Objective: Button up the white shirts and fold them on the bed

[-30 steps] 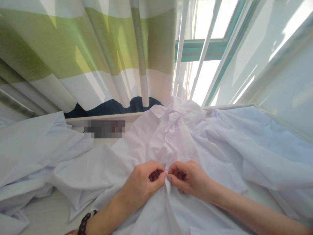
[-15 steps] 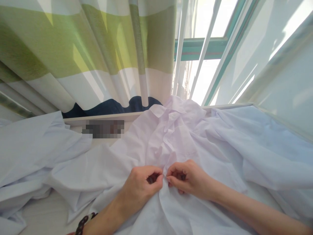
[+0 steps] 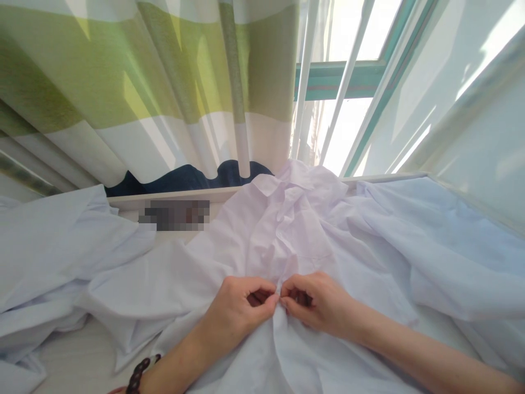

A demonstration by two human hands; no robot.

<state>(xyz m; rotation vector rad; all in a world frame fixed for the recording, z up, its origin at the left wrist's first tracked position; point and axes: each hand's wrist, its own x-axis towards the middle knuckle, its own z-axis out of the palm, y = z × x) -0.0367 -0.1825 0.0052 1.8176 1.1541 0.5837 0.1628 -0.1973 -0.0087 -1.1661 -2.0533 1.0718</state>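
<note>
A white shirt [image 3: 287, 230] lies spread in front of me, its collar toward the window. My left hand [image 3: 241, 309] and my right hand [image 3: 315, 301] meet at the shirt's front opening, fingers curled. Each pinches one edge of the front placket, thumb against forefinger, fingertips almost touching. A dark bead bracelet [image 3: 139, 372] circles my left wrist.
More white garments lie heaped at the left [image 3: 49, 257] and the right [image 3: 443, 246]. A white surface [image 3: 82, 361] shows at the lower left. Behind hang a green and white striped curtain [image 3: 143, 93] and a window with a teal frame [image 3: 340, 82].
Both hands stay pinched together at the shirt front, shifting only slightly. The cloth under them has wrinkled a little differently.
</note>
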